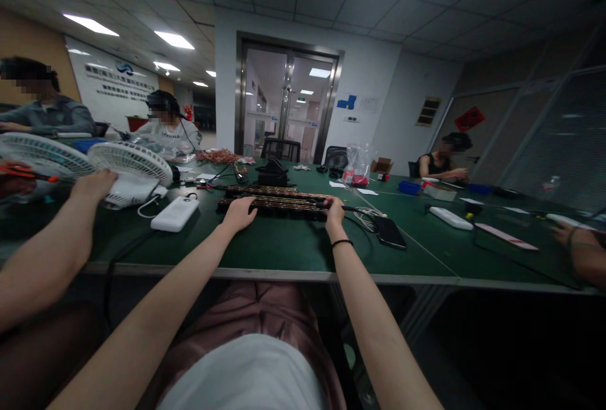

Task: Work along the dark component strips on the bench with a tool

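Observation:
A long bundle of dark strips with copper-coloured lines point(288, 203) lies crosswise on the green table in front of me. My left hand point(240, 213) grips it near its left end, thumb toward me and fingertips partly hidden. At the right end, my right hand point(334, 211) closes around the strips, its fingers curled over the far side. A dark cable point(350, 209) runs from beside my right hand toward a black phone point(390, 232). What exactly the strips are, I cannot make out.
Left of me are a white power bank point(175, 214) and a white fan point(130, 173), which a neighbour's hand point(97, 184) touches. A coiled white cable point(369, 219) lies by the phone. Behind the bundle stands a black object point(273, 173). Other people sit around the table.

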The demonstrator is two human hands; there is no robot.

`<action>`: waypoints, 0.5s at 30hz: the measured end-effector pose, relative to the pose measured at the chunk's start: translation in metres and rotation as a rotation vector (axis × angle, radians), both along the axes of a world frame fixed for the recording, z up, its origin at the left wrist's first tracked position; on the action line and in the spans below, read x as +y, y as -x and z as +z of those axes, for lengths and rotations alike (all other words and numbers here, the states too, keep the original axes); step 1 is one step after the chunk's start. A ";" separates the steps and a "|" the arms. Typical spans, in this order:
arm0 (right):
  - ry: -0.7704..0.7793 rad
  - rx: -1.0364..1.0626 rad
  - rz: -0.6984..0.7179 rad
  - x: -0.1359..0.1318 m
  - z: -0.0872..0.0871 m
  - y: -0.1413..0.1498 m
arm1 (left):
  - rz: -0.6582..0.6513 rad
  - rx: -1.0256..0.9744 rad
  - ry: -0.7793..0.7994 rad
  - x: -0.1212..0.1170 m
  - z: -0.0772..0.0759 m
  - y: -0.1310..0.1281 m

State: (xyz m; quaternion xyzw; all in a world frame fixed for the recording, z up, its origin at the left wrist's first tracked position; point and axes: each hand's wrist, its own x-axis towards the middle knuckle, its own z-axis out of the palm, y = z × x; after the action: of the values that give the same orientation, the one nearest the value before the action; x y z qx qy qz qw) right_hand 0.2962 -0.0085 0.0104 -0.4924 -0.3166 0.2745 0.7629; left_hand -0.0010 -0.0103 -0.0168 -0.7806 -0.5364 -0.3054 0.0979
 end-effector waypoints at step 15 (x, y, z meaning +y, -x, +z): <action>0.016 0.000 -0.022 -0.001 -0.002 0.002 | 0.169 -0.049 0.077 -0.013 0.010 0.000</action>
State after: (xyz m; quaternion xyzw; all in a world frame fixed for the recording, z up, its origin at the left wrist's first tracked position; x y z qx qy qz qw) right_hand 0.2940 -0.0091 0.0083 -0.5020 -0.3090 0.2687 0.7618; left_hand -0.0006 -0.0234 -0.0064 -0.7281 -0.6138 -0.2943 0.0801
